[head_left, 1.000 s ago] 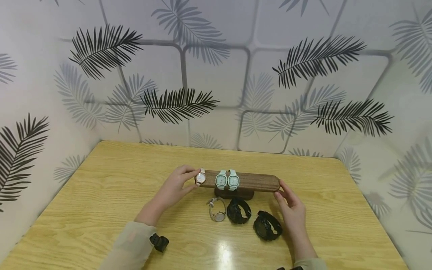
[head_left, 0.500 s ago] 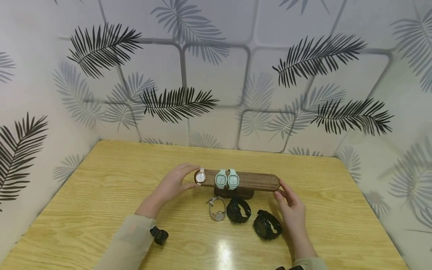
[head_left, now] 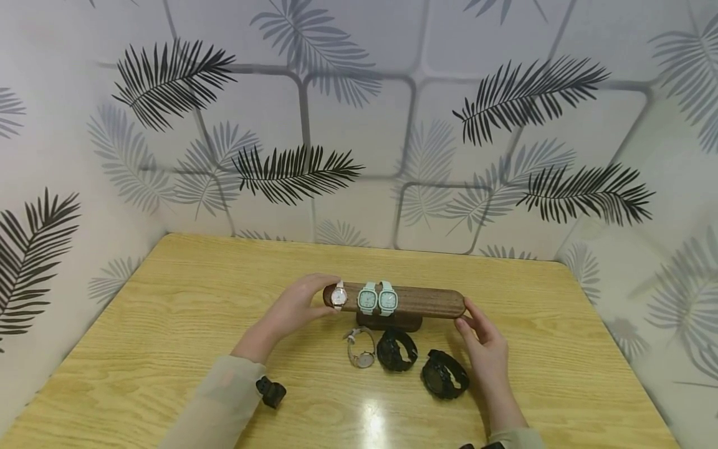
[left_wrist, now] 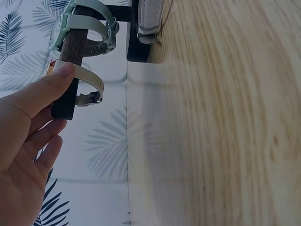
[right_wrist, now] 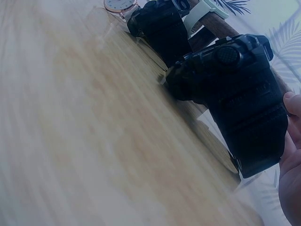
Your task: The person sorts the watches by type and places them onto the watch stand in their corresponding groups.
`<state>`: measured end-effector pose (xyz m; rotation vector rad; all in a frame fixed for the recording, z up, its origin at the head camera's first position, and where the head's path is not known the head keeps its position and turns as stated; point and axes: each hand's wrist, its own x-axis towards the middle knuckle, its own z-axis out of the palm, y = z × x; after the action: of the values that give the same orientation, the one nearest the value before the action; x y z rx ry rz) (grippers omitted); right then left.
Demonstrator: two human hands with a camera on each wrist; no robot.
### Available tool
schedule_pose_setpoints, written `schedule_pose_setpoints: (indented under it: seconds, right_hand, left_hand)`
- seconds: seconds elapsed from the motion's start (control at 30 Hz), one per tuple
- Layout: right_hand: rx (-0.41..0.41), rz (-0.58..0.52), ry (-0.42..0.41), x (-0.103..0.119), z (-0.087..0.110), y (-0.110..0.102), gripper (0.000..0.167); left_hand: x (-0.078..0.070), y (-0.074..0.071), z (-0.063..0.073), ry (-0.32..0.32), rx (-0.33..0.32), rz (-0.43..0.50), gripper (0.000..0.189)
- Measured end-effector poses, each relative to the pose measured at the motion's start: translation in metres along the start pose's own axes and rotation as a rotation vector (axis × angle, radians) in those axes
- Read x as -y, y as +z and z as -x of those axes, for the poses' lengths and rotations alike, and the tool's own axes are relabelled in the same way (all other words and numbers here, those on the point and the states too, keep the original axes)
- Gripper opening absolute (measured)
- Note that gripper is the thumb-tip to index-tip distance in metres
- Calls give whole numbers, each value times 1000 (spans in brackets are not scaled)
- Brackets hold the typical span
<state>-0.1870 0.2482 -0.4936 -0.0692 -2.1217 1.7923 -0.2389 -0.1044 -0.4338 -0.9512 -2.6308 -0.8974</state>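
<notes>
A brown wooden watch stand [head_left: 429,303] rises from the table, its bar running left to right. Around the bar's left part sits a white-strapped wristwatch [head_left: 339,296], which my left hand [head_left: 294,305] pinches; in the left wrist view the thumb of that hand [left_wrist: 28,127] presses the strap, while the fingers are behind the bar. Two mint-green square watches [head_left: 378,300] hang side by side farther along. My right hand [head_left: 487,346] grips the bar's right end between thumb and fingers. In the right wrist view a black watch [right_wrist: 244,99] partly hides this grip.
In front of the stand lie a thin-strapped watch [head_left: 363,349], a black watch [head_left: 397,350] and another bulky black watch [head_left: 445,375] near my right wrist. The wooden table [head_left: 168,324] meets a leaf-patterned wall [head_left: 359,125] behind.
My left hand and the white-strapped wristwatch have shifted slightly right along the bar, baring a little of its left end. The right hand keeps its place on the other end.
</notes>
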Motion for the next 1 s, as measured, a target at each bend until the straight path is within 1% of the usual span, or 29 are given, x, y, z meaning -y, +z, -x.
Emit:
schedule_pose_setpoints:
  seconds: [0.17, 0.27, 0.4, 0.63, 0.7, 0.8, 0.9, 1.0]
  right_hand:
    - [8, 17, 17, 0, 0, 0, 45]
    - [9, 13, 10, 0, 0, 0, 44]
    - [12, 3, -3, 1, 1, 0, 44]
    - [24, 9, -18, 28, 9, 2, 43]
    - [25, 17, -24, 30, 10, 2, 43]
    - [21, 10, -14, 27, 8, 2, 43]
    - [19, -8, 0, 17, 5, 1, 43]
    - [22, -2, 5, 6, 1, 0, 44]
  left_hand:
    - [-3, 0, -3, 20, 6, 0, 57]
    - [-4, 0, -5, 22, 21, 1, 56]
    - [-6, 0, -8, 27, 48, -23, 57]
    - [-9, 2, -13, 32, 88, -46, 59]
    - [-10, 2, -14, 37, 93, -42, 60]
    - [-9, 4, -16, 31, 103, -35, 60]
    - [-9, 5, -17, 24, 111, -29, 60]
    - [-9, 7, -18, 30, 113, -25, 60]
